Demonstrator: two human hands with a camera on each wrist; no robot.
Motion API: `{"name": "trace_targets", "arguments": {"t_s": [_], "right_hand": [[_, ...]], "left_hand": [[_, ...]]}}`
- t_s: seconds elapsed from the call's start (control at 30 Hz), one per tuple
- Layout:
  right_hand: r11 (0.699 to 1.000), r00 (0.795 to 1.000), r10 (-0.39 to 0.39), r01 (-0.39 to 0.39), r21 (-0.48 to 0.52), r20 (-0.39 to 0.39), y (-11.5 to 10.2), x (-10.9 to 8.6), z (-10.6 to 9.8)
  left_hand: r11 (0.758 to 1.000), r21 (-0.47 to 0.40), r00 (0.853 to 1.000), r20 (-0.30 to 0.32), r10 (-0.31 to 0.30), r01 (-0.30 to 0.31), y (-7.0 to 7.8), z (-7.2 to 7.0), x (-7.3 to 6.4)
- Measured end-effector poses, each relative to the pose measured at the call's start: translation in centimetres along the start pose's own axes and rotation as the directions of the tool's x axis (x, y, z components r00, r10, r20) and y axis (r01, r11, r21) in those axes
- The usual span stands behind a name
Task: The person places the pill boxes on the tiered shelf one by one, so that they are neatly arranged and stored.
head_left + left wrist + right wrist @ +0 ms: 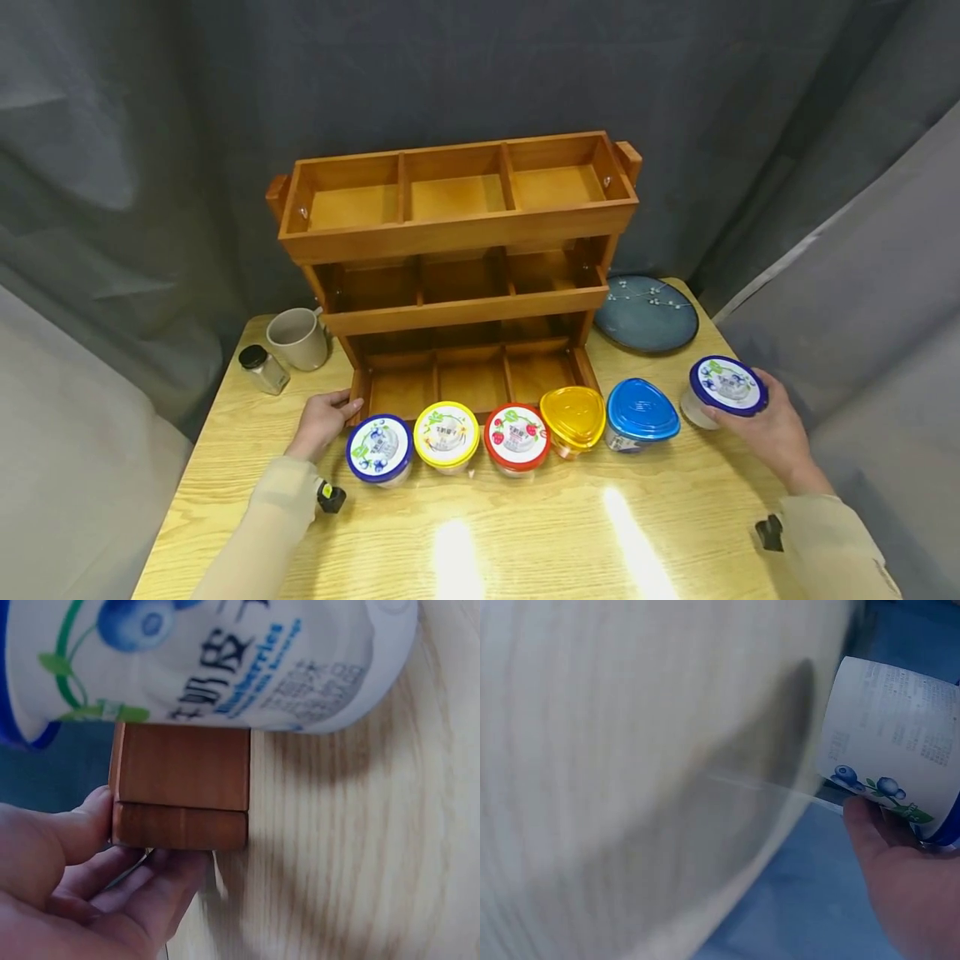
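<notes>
At the right table edge my right hand [772,433] grips a round white tub with a dark blue lid [729,386] and blueberry print. The right wrist view shows this tub [892,742] tilted, over the table's edge. My left hand [324,423] is at the front left corner of a three-tier wooden rack [457,242]. In the left wrist view its thumb and fingers [82,825] pinch the corner of the wood [180,787]. Just right of that hand stands another blueberry tub [379,450].
In a row stand a yellow-lidded tub [447,435], a red-lidded tub [517,438], an amber-lidded container [573,417] and a blue-lidded container [642,410]. A mug [298,338] and a black-capped jar [264,370] stand left, a dark plate [648,312] right.
</notes>
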State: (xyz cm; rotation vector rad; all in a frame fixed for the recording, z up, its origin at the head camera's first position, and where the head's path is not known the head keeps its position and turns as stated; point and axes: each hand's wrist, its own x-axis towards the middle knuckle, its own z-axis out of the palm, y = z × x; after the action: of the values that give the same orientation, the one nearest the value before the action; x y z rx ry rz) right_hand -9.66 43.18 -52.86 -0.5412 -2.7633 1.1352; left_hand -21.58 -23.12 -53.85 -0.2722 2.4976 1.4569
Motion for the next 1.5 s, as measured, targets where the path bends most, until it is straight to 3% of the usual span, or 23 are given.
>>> {"name": "trace_targets", "arguments": {"t_s": [0.2, 0.37, 0.73, 0.97, 1.3, 1.5], "right_hand": [[0.999, 0.998, -0.049, 0.049, 0.005, -0.044, -2.4, -0.8, -2.2], [0.996, 0.994, -0.086, 0.086, 0.010, -0.067, -5.7, -1.7, -4.7], [0.997, 0.993, -0.081, 0.079, -0.019, -0.092, -16.5, -3.4, -9.5], [0.993, 0.989, -0.112, 0.116, 0.033, -0.097, -23.1, -4.1, -12.4], [0.955, 0.965, -0.255, 0.260, 0.140, -0.055, -32.3, -2.3, -15.4], [0.924, 0.937, -0.348, 0.341, 0.173, 0.011, -38.7, -0.9, -14.3]], "left_hand": [[1.000, -0.012, 1.000, 0.003, 0.020, -0.020, -0.3, 0.0, 0.0], [0.999, -0.032, 1.000, 0.010, 0.018, -0.018, -0.4, 0.0, 0.0], [0.999, -0.037, 1.000, 0.022, 0.009, -0.008, -0.6, -0.5, -0.2], [0.998, -0.055, 1.000, 0.024, 0.016, -0.015, -0.6, -0.2, -0.1], [0.996, -0.089, 1.000, 0.003, 0.031, -0.030, 0.3, 2.0, 0.5], [0.995, -0.090, 0.998, 0.018, 0.054, -0.053, 0.9, 3.2, 0.9]]}}
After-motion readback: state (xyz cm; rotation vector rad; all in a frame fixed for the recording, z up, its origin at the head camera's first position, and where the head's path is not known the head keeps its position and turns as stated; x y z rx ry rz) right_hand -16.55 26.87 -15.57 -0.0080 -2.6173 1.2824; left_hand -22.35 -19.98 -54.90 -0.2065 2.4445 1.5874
